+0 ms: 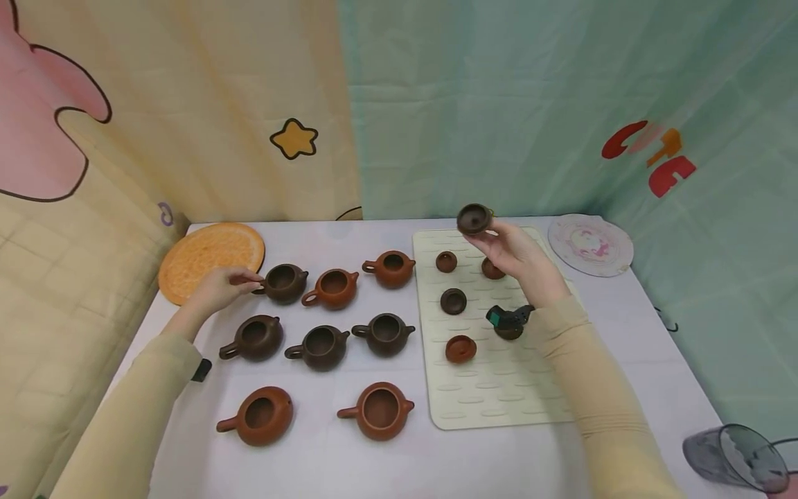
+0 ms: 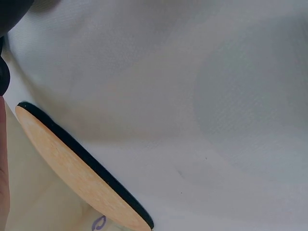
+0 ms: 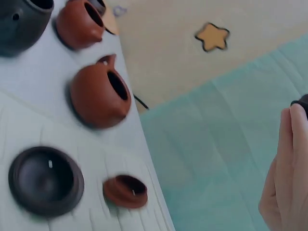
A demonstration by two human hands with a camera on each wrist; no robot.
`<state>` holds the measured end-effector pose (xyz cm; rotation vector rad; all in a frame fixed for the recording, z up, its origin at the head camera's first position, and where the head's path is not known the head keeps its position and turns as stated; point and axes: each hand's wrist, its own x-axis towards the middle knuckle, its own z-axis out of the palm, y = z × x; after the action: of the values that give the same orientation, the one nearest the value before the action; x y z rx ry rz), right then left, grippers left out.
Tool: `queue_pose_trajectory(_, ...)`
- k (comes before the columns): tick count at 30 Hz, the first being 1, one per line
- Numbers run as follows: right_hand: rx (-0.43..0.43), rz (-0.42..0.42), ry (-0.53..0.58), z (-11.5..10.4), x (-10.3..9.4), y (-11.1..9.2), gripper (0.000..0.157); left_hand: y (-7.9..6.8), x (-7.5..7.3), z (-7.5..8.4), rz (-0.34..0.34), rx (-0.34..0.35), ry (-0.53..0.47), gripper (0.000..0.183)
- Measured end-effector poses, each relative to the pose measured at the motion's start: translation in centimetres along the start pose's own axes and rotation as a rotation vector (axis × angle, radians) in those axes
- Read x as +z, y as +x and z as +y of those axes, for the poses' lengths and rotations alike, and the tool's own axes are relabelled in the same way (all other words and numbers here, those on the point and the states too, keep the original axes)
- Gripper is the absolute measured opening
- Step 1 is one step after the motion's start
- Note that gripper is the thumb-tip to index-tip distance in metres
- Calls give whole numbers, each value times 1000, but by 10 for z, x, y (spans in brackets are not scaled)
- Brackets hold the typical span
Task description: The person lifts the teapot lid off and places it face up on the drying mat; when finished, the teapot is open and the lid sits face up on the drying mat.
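My left hand (image 1: 222, 291) pinches the handle of a dark brown lidless teapot (image 1: 285, 286) in the back row. In the left wrist view, only the dark edge of that teapot (image 2: 12, 14) and a sliver of finger (image 2: 3, 168) show. Above the far end of the cream mat (image 1: 470, 398), my right hand (image 1: 508, 251) holds up a dark brown teapot lid (image 1: 474, 218), its hollow side toward the head camera. Fingers (image 3: 293, 159) grip a small dark part of it at the right wrist view's edge.
Reddish lids (image 1: 460, 349) and dark lids (image 1: 453, 301) lie on the mat. Several open teapots (image 1: 386, 335), dark and reddish, stand left of it. A pizza-patterned round board (image 1: 206, 253), a pink-printed disc (image 1: 589, 244) and a tipped glass (image 1: 729, 457) lie near the table edges.
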<state>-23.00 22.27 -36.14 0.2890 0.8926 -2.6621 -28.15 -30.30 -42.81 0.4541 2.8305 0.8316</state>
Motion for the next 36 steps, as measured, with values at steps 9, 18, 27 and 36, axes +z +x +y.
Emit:
queue_pose_trajectory(9,-64,81,203,-41,-54,-39,26,-1,2,-2,12,9,-4,25)
queue_pose_trajectory(18,-32,285,-12,-62,-100,-33,70,0,2,-5,-6,-44,-4,30)
queue_pose_trajectory(27,13,396,-120,-73,-164,-4,72,-1,4,-4,-9,-44,-22,31)
queue_pose_trajectory(36,-33,584,-562,-57,-130,-6,62,1,3,-3,-13,-61,-24,32)
